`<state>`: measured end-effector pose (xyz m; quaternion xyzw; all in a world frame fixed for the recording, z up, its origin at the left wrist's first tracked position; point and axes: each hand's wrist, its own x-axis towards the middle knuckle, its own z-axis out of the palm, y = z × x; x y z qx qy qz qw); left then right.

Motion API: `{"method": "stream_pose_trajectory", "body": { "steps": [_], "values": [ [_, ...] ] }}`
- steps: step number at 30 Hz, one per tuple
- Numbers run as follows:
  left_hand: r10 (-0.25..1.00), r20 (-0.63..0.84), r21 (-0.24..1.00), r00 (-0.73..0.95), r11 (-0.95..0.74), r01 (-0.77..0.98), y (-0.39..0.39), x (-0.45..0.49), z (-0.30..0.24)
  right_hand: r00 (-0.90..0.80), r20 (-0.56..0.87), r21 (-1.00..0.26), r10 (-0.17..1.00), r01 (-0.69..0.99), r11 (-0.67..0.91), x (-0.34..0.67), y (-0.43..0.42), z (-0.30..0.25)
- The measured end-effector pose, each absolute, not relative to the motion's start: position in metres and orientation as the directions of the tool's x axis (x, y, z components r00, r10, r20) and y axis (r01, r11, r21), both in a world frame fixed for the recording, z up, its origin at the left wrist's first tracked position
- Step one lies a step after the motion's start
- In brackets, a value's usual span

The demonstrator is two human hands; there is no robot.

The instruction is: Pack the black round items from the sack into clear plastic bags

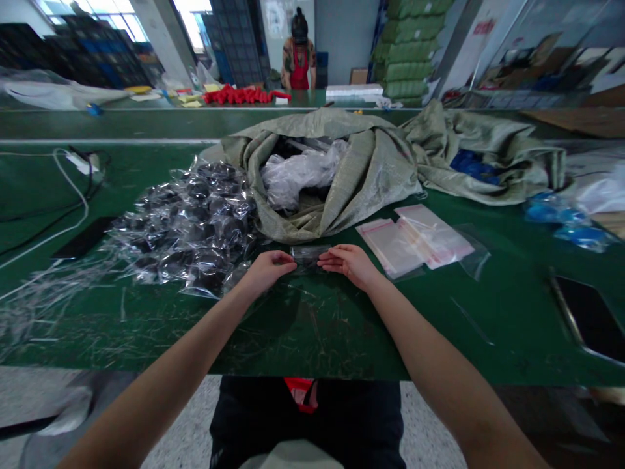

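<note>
Between my hands, low over the green table, is a small clear plastic bag [307,255] with something dark in or under it. My left hand [270,268] pinches its left end between thumb and fingers. At the right end, my right hand [350,264] has its fingers together, closed on the bag's edge. Left of my left hand lies a heap of clear bags holding dark, rounded pieces [195,225]. Flat stacks of empty clear bags with peel strips [390,247] lie beyond my right hand.
Behind my hands a grey-green woven sack [375,176] lies with its mouth open, clear plastic inside. A second sack [517,156] holds something blue. A phone [593,312] is at right, a black device [85,238] and cables at left. A person [299,55] is across the tables.
</note>
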<state>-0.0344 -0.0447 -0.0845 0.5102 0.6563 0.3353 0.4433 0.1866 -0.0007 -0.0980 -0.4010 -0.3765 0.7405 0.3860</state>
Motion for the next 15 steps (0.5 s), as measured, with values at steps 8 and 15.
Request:
{"method": "stream_pose_trajectory", "body": {
  "steps": [8, 15],
  "values": [
    [0.994, -0.103, 0.838, -0.047, 0.112, 0.534, -0.044, -0.03, -0.096, -0.373, -0.311, -0.863, 0.874, -0.275, -0.424, 0.186, -0.001, -0.097],
    [0.92, -0.365, 0.901, -0.141, 0.388, 0.197, -0.043, -0.031, -0.092, -0.367, -0.306, -0.856, 0.878, -0.297, -0.423, 0.186, 0.0, -0.098]
  ]
}}
